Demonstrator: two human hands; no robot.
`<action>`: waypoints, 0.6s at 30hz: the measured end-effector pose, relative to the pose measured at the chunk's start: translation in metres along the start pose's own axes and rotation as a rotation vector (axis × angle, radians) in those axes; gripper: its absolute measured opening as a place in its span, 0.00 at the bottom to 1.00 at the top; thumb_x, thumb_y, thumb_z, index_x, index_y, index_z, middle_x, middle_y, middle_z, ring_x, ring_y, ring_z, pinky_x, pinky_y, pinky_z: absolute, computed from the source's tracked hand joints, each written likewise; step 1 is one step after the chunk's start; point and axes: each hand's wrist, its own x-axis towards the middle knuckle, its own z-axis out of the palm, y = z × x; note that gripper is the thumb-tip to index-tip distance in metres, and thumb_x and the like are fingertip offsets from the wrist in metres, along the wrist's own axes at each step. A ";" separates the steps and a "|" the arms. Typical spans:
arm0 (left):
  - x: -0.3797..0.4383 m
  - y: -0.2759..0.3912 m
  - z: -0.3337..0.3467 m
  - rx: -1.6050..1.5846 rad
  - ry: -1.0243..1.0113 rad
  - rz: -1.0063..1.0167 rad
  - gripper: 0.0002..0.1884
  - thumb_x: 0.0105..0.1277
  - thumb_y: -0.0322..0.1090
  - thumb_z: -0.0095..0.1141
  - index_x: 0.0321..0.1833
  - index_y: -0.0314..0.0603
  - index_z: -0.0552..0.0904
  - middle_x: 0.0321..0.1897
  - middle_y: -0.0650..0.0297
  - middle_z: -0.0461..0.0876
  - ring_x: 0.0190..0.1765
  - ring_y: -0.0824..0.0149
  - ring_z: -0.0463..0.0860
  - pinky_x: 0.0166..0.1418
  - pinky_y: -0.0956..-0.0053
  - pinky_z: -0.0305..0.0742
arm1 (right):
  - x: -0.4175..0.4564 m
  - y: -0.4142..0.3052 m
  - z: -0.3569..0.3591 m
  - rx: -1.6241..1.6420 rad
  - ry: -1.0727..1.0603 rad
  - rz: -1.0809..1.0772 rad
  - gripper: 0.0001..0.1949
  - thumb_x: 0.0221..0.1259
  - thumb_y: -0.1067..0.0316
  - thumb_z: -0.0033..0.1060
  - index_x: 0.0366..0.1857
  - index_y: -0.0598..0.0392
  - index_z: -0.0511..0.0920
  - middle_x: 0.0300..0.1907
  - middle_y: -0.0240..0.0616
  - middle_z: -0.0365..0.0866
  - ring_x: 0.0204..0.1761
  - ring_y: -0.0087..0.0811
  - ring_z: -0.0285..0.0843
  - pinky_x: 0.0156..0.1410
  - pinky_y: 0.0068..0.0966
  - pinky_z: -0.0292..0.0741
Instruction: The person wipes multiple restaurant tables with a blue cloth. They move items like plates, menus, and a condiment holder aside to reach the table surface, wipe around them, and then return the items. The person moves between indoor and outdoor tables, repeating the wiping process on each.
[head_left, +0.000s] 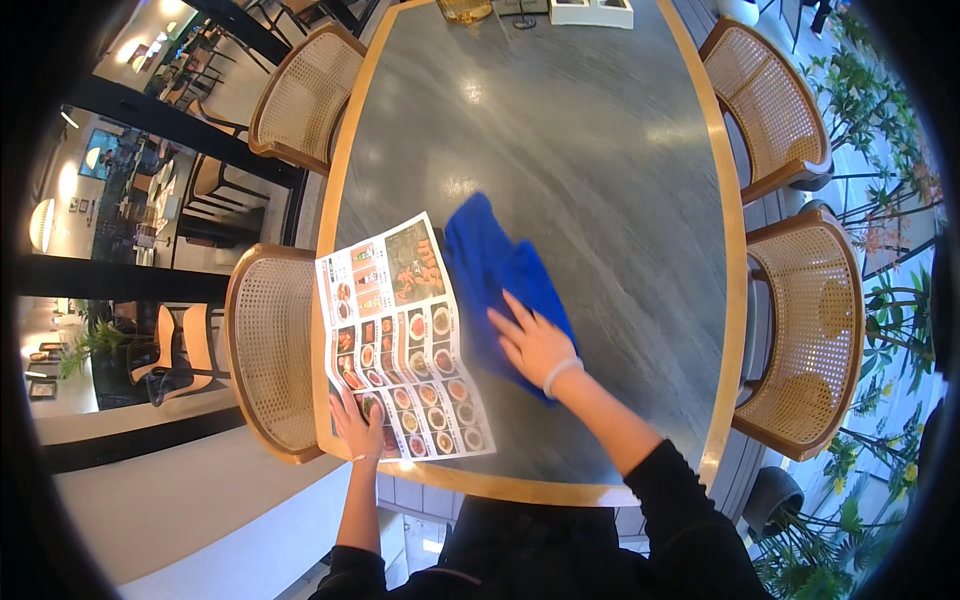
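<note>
A printed paper menu with food photos lies unfolded at the near left of the stone-look table, its creases slightly raised. My left hand rests on its lower left corner; whether the fingers grip the sheet I cannot tell. Right beside the menu, a blue cloth is spread in loose folds on the tabletop. Flat on the cloth's near part lies my right hand, fingers apart and pointing to the upper left. A dark edge shows between the menu and the cloth, mostly hidden.
The grey table has a light wooden rim. At its far end stand a white divided holder and an amber glass container. Cane-backed chairs line both sides, the nearest being a left chair and a right chair. Plants grow beyond the right side.
</note>
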 end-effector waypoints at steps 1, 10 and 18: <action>0.000 -0.039 0.010 -0.088 -0.006 0.038 0.39 0.62 0.43 0.61 0.73 0.36 0.60 0.75 0.43 0.53 0.76 0.42 0.52 0.76 0.52 0.47 | -0.020 -0.007 0.004 -0.001 0.008 -0.008 0.23 0.69 0.56 0.48 0.68 0.36 0.67 0.75 0.35 0.54 0.55 0.40 0.74 0.58 0.33 0.75; 0.033 -0.002 0.001 0.001 0.131 0.328 0.44 0.58 0.47 0.65 0.75 0.38 0.59 0.72 0.40 0.57 0.72 0.40 0.60 0.72 0.51 0.56 | -0.225 -0.028 -0.033 -0.082 -0.343 0.274 0.22 0.71 0.51 0.44 0.68 0.27 0.67 0.70 0.37 0.67 0.57 0.43 0.77 0.63 0.36 0.74; 0.100 0.017 0.015 -0.346 -0.069 0.163 0.43 0.56 0.50 0.67 0.71 0.41 0.63 0.62 0.45 0.68 0.62 0.47 0.69 0.65 0.57 0.63 | -0.341 0.010 -0.033 -0.329 0.017 0.769 0.24 0.69 0.53 0.41 0.69 0.36 0.67 0.70 0.45 0.64 0.64 0.52 0.66 0.68 0.50 0.60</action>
